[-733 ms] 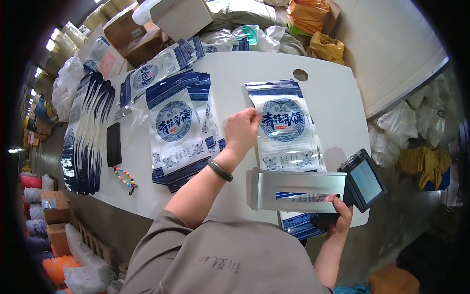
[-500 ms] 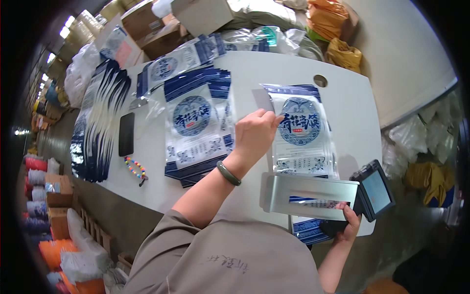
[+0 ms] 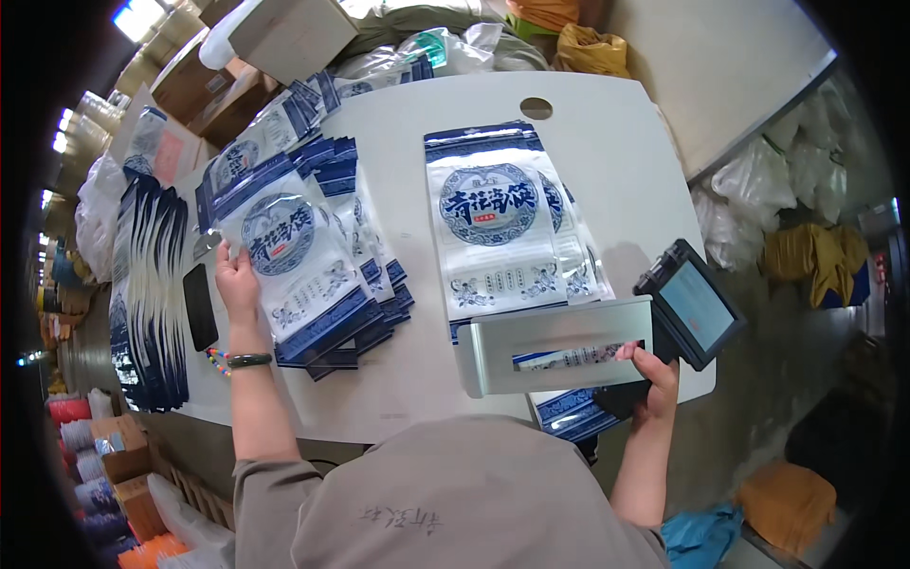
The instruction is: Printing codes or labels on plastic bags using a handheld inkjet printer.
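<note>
My left hand (image 3: 237, 284) pinches the left edge of a blue-and-white printed plastic pouch (image 3: 284, 256), which lies tilted on top of a loose pile of the same kind. My right hand (image 3: 656, 384) is closed round a black handheld device with a lit screen (image 3: 700, 308), its thumb near the slot of a silver metal plate (image 3: 488, 356). Through that slot part of a pouch shows. Beyond the plate, a flat pouch (image 3: 488, 213) overlaps others fanned out to its right. More blue pouch ends (image 3: 573, 412) stick out below the plate.
A long fanned row of pouches (image 3: 152, 294) lines the table's left side, with a black phone (image 3: 199, 308) and a beaded strap (image 3: 218, 360) beside it. More pouches (image 3: 251, 152) lie farther back. The white table (image 3: 398, 114) has a round hole (image 3: 536, 108); boxes (image 3: 294, 38) stand behind.
My left hand has moved from the right-hand pouches to the left pile and taken a pouch edge. Another pouch now lies over the right-hand ones. The view has shifted; my right hand keeps its hold.
</note>
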The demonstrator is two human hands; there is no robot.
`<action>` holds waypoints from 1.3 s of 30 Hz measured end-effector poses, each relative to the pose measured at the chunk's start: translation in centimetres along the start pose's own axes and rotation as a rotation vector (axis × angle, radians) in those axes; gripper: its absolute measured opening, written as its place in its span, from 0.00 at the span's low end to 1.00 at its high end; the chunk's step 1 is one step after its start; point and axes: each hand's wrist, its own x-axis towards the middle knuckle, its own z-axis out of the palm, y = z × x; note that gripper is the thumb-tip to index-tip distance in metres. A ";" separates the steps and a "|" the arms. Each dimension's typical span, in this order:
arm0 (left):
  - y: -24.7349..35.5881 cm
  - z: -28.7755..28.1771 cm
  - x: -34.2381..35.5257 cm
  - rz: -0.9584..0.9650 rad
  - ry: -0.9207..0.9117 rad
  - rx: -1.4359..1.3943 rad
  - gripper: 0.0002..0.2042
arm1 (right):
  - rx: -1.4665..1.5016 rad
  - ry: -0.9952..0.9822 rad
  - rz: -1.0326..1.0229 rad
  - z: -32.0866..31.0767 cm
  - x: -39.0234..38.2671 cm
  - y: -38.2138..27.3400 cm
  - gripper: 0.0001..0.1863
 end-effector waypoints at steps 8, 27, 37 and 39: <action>11.8 8.0 -9.1 0.470 -0.421 0.210 0.20 | 0.010 -0.015 -0.023 -0.5 -0.1 0.1 0.19; 17.3 11.0 -20.9 -0.194 -1.280 -0.272 0.08 | 0.095 -0.078 -0.015 -0.8 0.1 0.1 0.19; 15.5 14.7 -15.1 -0.243 -0.832 -0.415 0.08 | 0.280 -0.149 -0.017 -0.8 0.4 1.0 0.25; 15.8 15.4 -14.9 -0.201 -0.853 -0.326 0.08 | 0.268 -0.137 -0.013 -0.8 0.3 0.9 0.24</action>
